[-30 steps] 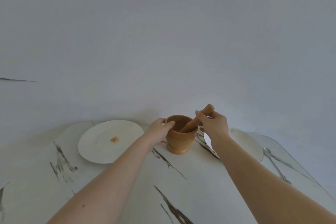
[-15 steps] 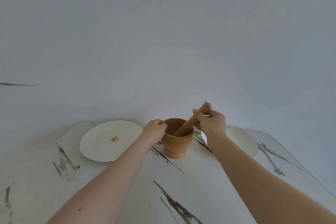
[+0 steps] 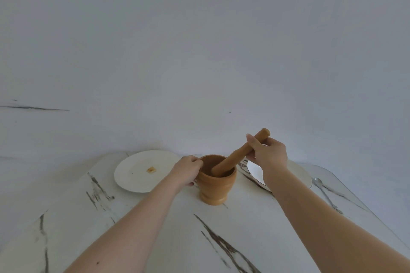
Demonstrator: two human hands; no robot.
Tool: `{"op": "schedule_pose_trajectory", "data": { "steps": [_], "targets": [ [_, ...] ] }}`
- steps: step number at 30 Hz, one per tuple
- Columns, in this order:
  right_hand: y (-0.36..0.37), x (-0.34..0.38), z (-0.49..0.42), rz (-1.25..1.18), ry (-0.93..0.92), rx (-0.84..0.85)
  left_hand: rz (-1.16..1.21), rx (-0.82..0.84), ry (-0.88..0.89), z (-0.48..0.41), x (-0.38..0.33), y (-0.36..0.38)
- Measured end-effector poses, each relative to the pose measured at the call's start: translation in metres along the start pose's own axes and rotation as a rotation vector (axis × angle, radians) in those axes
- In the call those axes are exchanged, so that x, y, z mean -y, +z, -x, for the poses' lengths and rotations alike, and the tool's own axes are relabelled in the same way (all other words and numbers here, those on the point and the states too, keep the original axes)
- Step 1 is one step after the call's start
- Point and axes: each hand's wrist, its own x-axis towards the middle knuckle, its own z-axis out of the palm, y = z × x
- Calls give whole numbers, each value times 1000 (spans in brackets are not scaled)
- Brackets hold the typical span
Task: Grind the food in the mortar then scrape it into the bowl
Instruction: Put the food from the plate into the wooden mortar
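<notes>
A brown wooden mortar point(image 3: 216, 186) stands upright on the marble table. My left hand point(image 3: 188, 169) grips its left rim and side. A wooden pestle point(image 3: 235, 157) leans into the mortar, its top end pointing up and right. My right hand point(image 3: 266, 154) is closed around the pestle's upper part. The food inside the mortar is hidden by the wall and the pestle. A shallow white bowl point(image 3: 297, 176) lies right of the mortar, partly behind my right wrist.
A white plate point(image 3: 142, 173) with a small orange crumb point(image 3: 151, 170) lies left of the mortar. A metal spoon point(image 3: 325, 193) lies at the right near the table's rounded glass edge. A white wall rises just behind the table.
The pestle's top end has risen and my right hand lifted with it. My left hand stays on the mortar's rim. The view shifted slightly.
</notes>
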Motion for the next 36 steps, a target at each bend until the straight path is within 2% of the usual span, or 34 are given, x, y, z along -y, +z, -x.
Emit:
{"op": "schedule_pose_trajectory", "data": {
  "steps": [2,5,7,14,16,19,22,30,36],
  "targets": [
    [-2,-2,2,-13,10,-8,-71,-57,45,1,4,-5],
    [-3,-3,3,-10,30,-22,-312,-295,118,5,16,-23],
    [-4,-3,3,8,28,-35,-447,-388,109,4,30,-38],
    [2,-13,-1,90,11,-71,-782,-405,-108,7,86,-84],
    [3,-16,-3,75,25,-76,-796,-419,-158,5,95,-91],
    [4,-15,-5,58,28,-79,-667,-381,-244,2,101,-97],
    [6,-13,-8,56,21,-96,-562,-395,-250,-5,103,-100],
    [8,-14,-11,15,45,-115,-43,-562,-410,-20,104,-110],
    [11,-15,-9,-73,128,-131,382,-546,-427,-20,101,-108]
  ]
}}
